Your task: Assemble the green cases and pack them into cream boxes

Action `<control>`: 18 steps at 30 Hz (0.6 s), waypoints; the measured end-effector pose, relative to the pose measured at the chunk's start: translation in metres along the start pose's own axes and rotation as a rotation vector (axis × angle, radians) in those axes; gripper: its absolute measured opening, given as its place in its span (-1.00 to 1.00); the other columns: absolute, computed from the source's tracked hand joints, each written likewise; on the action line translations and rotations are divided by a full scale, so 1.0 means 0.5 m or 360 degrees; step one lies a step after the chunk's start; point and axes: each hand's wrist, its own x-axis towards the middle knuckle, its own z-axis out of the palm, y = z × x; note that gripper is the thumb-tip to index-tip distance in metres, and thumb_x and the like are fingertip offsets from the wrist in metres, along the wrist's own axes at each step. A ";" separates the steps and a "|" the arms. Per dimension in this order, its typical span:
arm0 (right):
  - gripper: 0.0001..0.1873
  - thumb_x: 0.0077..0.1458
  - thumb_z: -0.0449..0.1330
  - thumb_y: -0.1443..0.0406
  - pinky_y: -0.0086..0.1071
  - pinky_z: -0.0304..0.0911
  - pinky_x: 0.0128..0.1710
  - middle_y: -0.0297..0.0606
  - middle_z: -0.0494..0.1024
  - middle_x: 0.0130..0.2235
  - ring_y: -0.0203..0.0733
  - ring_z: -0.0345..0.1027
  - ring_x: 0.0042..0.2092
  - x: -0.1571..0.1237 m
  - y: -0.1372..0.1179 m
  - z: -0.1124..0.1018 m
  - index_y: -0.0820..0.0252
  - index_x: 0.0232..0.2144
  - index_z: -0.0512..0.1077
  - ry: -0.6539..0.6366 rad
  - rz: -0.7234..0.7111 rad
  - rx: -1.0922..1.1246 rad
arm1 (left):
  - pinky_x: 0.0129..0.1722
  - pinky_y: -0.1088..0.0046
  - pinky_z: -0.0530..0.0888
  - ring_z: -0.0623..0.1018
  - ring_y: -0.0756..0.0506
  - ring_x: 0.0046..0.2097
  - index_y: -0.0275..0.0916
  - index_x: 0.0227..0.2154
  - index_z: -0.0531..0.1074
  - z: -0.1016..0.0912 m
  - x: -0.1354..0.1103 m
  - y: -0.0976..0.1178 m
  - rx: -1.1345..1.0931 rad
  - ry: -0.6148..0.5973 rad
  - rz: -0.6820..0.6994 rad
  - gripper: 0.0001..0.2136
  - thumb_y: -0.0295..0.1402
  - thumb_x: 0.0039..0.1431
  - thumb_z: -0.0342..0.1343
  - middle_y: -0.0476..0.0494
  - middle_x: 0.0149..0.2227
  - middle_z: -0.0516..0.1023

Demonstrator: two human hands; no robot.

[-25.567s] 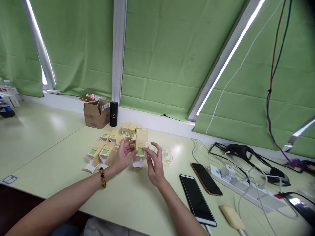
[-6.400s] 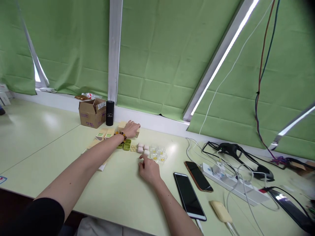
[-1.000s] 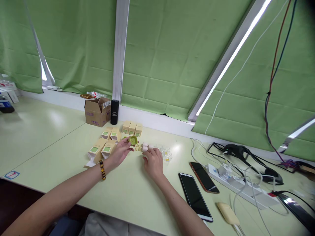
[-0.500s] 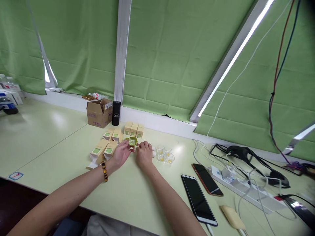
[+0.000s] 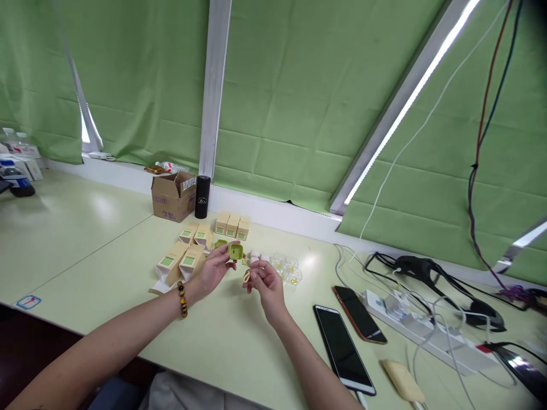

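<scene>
Between the fingertips of my left hand (image 5: 213, 271) is a small square green cup (image 5: 236, 251), its open side facing me with a dark mark at the bottom. My right hand (image 5: 270, 289), a little to the right, pinches a small tan ring-like piece (image 5: 247, 277); its exact kind is too small to tell. Another green piece (image 5: 220, 243) lies just behind my left fingers. Beyond my right hand are small whitish pieces (image 5: 255, 255), partly hidden, and a cluster of clear cups (image 5: 287, 267) with yellow bits in them.
Tan cartons with green labels (image 5: 191, 262) stand left of my hands, several more (image 5: 232, 225) behind. A cardboard box (image 5: 173, 196) and black bottle (image 5: 202, 196) are near the wall. Phones (image 5: 344, 348), a power strip (image 5: 421, 324) and loose cables lie on the right.
My right hand has moved right and toward me, away from the green cup, and the tan piece now shows in its fingers. The cup, now plain green inside, has shifted slightly right.
</scene>
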 end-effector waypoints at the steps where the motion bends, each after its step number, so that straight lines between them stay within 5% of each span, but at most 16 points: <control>1: -0.70 0.24 0.30 0.04 -0.35 0.35 -0.46 -0.36 0.55 -0.40 -0.20 0.48 -0.43 0.002 -0.002 0.000 0.08 -0.16 0.39 0.0048 0.0008 0.0056 | -0.18 0.38 0.45 0.55 -0.11 -0.12 -0.21 0.12 0.53 0.002 -0.003 0.000 0.0015 -0.0020 -0.0020 -0.60 -0.31 0.23 0.25 -0.26 -0.06 0.59; 9: -0.71 0.26 0.26 0.06 -0.48 0.16 -0.56 -0.46 0.39 -0.40 -0.38 0.24 -0.52 0.014 0.006 -0.013 0.06 -0.32 0.30 0.0395 -0.0021 0.0226 | -0.14 0.36 0.41 0.50 -0.14 -0.07 -0.19 0.18 0.51 0.009 -0.016 -0.007 0.0196 -0.0113 -0.0093 -0.55 -0.26 0.24 0.29 -0.24 -0.07 0.58; 18: -0.72 0.14 0.40 0.10 -0.33 0.38 -0.39 -0.29 0.55 -0.35 -0.26 0.41 -0.39 0.008 0.004 -0.014 0.14 -0.21 0.55 0.0407 -0.0120 0.0175 | -0.15 0.37 0.39 0.52 -0.14 -0.09 -0.17 0.13 0.55 0.017 -0.021 -0.006 0.0280 -0.0111 -0.0154 -0.57 -0.22 0.22 0.33 -0.22 -0.04 0.60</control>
